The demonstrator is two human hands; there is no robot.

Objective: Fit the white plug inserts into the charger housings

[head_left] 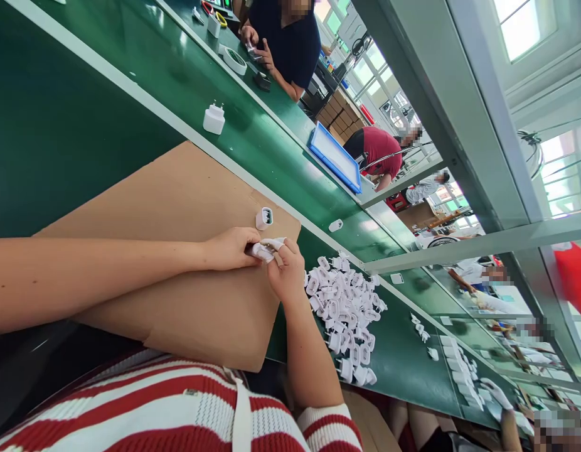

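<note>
Head view: hands (pixel 266 260) pinching white part (pixel 263 251) over cardboard sheet (pixel 187 251), green bench (pixel 59 125).

Fingers hide most of the white part (pixel 262 251); the left hand (pixel 231 248) covers its end.

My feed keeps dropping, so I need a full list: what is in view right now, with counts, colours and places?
cardboard sheet: one, brown, on the green bench under both hands
small plug part: one, white, on the cardboard just beyond the hands
heap of plug parts: too many to count, white, on the bench right of the cardboard
charger: one, white, prongs up, on the belt farther off
tray: one, blue-rimmed, at the belt's far edge
tape roll: one, white, by the seated co-worker in dark blue
held part: one, white, between both hands
left hand: gripping the held part
right hand: fingertip covered in white, pinching the same part
</note>
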